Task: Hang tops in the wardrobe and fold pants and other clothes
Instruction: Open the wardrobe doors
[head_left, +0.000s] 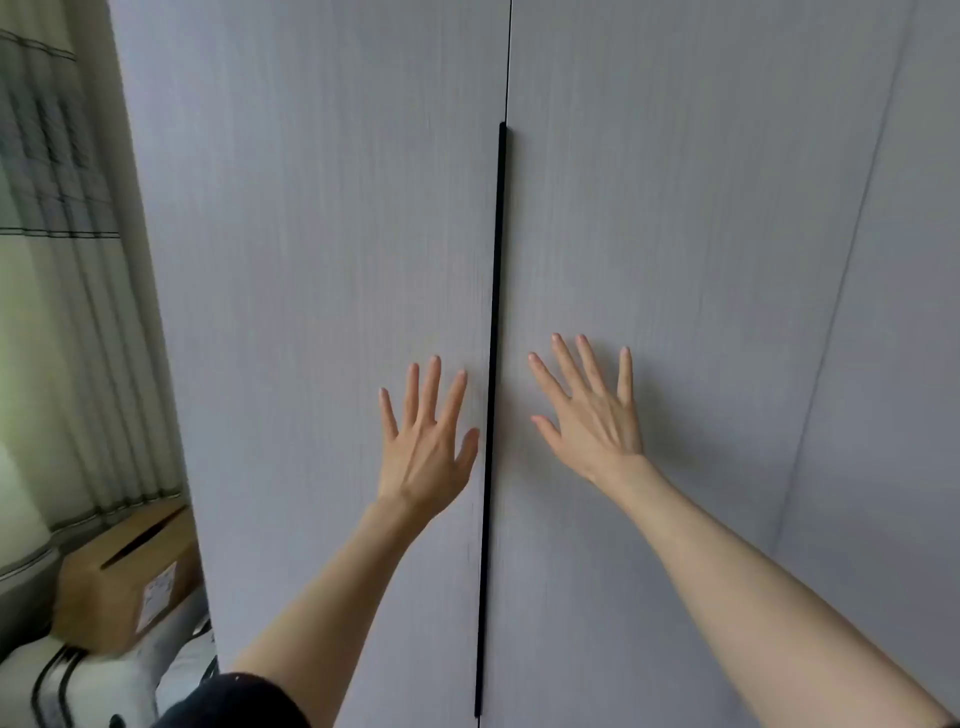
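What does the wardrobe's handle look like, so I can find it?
Find the big pale grey wardrobe filling the view. Where its two doors meet, between the left hand and right hand, runs a thin black handle strip. It is the only dark vertical line there.

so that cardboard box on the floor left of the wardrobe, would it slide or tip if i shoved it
The cardboard box looks low and wide, so it would probably slide rather than tip. Its top flaps appear shut, so the walls should stay fairly stiff. Weight cannot be judged.
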